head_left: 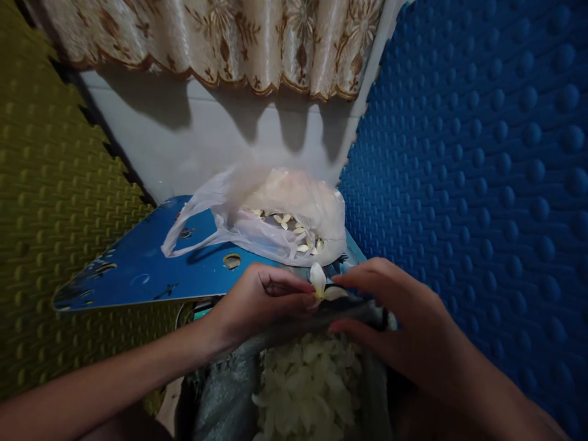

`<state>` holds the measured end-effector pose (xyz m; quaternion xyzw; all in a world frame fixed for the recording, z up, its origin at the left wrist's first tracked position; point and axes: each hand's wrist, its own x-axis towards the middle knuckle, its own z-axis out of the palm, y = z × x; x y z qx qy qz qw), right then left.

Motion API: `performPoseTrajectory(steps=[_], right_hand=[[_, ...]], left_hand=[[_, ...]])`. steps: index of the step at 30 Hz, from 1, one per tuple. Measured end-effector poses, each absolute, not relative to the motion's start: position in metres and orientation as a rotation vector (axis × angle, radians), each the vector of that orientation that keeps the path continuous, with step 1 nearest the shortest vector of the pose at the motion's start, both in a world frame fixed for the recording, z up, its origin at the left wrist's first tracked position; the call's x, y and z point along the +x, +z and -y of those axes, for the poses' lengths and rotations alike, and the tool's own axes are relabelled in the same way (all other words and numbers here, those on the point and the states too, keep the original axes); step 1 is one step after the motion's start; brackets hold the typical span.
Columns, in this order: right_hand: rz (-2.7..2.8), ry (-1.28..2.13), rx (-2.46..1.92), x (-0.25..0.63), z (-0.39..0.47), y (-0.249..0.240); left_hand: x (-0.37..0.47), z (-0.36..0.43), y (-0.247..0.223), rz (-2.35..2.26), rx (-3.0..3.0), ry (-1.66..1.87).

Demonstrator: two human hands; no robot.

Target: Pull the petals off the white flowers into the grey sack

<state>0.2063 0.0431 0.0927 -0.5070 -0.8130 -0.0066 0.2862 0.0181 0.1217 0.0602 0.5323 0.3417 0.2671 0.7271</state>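
Note:
Between the thumb and fingers of my left hand is a pale yellow-white flower, one petal pointing up and another to the right. My right hand is just right of the flower, thumb and fingers spread apart, with nothing seen between them. Below both hands lies a heap of loose pale petals in a dark greyish bag or cloth. Beyond the hands, a white plastic bag lies with its mouth open toward me, several whole flowers showing inside.
The plastic bag rests on a blue board with sea-creature pictures and a hole. A blue studded foam mat stands at the right, a yellow-green one at the left. A patterned curtain hangs before a white wall.

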Motion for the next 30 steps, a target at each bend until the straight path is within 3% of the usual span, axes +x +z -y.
performPoseTrajectory(steps=[12,18,24,30], right_hand=[[2.227,0.297,-1.326,0.203,-0.041,0.095],[2.008,0.253,-1.38,0.227,-0.042,0.113],[2.245,0.702,-1.464,0.235,-0.037,0.103],[2.263,0.614,-1.584,0.239,-0.043,0.083]], left_hand=[[0.023,-0.112,0.067,-0.72,1.218,0.63],[0.017,-0.122,0.066,-0.781,1.227,0.651],[0.008,-0.126,0.066,-0.768,1.204,0.601],[0.006,-0.114,0.066,-0.851,1.29,0.642]])
